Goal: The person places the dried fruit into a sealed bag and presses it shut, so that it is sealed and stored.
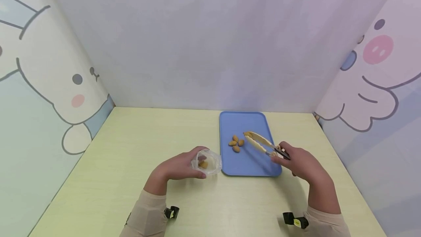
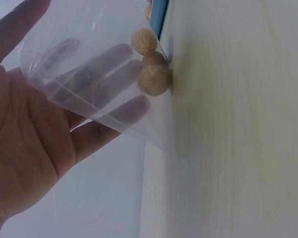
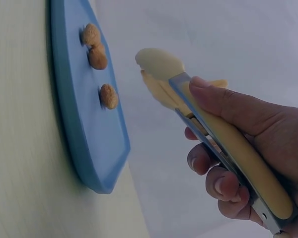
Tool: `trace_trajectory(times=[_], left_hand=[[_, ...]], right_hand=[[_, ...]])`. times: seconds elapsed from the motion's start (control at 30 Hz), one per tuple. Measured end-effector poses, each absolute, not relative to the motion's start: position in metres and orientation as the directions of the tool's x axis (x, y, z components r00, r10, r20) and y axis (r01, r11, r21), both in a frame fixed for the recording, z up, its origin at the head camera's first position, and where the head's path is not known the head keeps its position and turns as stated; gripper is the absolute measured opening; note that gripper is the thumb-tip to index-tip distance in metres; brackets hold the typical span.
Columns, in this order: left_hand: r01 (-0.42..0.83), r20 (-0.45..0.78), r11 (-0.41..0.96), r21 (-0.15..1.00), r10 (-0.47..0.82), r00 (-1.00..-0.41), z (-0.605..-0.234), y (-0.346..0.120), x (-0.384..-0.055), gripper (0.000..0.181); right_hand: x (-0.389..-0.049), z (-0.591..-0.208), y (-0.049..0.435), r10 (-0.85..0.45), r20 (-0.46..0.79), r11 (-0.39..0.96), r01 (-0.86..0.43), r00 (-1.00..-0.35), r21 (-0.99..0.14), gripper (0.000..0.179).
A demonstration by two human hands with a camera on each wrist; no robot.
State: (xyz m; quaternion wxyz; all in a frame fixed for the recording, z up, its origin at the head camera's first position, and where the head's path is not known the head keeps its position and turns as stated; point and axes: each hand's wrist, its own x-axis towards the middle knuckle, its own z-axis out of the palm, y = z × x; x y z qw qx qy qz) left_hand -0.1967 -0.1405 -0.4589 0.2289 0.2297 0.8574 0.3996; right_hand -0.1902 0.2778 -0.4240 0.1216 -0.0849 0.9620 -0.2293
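My left hand [image 1: 184, 164] holds a clear plastic bag [image 1: 215, 163] upright by its side, mouth open upward, left of the blue tray [image 1: 250, 169]. Several brown wrinkled walnuts [image 2: 155, 79] lie at the bag's bottom, near the tabletop. With the right hand [image 1: 300, 162] I grip tongs [image 1: 260, 140] with cream tips and metal-and-cream handles, raised over the tray. A brown walnut [image 1: 247, 134] shows at the tong tips in the head view; the right wrist view hides it. Several more walnuts [image 1: 236, 149] sit in a cluster on the tray, left of the tongs.
The pale wood-patterned table [image 1: 158, 131] meets a plain back wall [image 1: 197, 46]. Side walls carry cartoon animals [image 1: 371, 76]. Black straps [image 1: 296, 221] are on both sleeves.
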Motion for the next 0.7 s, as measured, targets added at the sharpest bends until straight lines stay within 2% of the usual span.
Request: trace_trajectory(times=[0.7], left_hand=[[0.208, -0.211, 0.578, 0.789, 0.574, -0.791, -0.459, -0.140, -0.197, 0.079]], right_hand=[[-0.183, -0.411, 0.270, -0.234, -0.097, 0.869, -0.164, -0.967, -0.466, 0.045]])
